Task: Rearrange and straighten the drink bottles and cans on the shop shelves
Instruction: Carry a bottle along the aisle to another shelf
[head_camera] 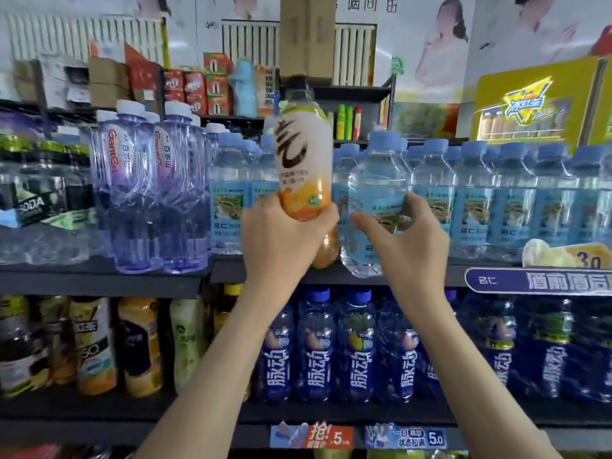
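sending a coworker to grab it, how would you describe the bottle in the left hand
Find the upper shelf of clear water bottles. At its middle the left hand grips one bottle. It alone is white and orange, among blue-labelled neighbours.

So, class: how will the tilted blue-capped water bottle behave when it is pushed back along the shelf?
The water bottle seems full, so it is probably heavy for its size. Its thin clear wall likely dents under the right hand. Tall, narrow and tilted at the shelf edge, it may tip rather than slide.
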A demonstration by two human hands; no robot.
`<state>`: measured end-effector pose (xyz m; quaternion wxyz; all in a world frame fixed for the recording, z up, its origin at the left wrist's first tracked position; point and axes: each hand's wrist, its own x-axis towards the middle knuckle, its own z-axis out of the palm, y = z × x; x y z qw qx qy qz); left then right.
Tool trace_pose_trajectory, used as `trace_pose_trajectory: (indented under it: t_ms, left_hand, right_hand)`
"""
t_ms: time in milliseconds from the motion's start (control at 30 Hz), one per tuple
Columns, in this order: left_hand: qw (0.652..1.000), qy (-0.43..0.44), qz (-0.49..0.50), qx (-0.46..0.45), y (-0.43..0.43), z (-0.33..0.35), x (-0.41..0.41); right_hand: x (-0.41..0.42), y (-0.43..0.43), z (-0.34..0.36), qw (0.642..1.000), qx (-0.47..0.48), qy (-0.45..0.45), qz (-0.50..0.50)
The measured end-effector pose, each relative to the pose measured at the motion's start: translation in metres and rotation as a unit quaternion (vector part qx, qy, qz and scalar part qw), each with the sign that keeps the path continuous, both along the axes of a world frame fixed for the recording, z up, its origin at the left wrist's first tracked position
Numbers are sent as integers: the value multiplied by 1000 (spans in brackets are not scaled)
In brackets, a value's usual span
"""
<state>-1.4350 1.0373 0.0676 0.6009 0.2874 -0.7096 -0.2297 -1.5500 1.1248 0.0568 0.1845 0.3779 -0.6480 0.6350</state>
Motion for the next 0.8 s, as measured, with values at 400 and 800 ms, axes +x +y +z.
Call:
trace_pose_trajectory:
  t_ms: [400, 800]
  left_hand:
    - [988, 42, -93, 112, -24, -15, 99]
    - [993, -33, -54, 95, -20, -83, 167]
  right_hand:
    - [38, -83, 22, 995, 95, 13, -11]
    - [150, -36, -52, 964, 67, 3, 257]
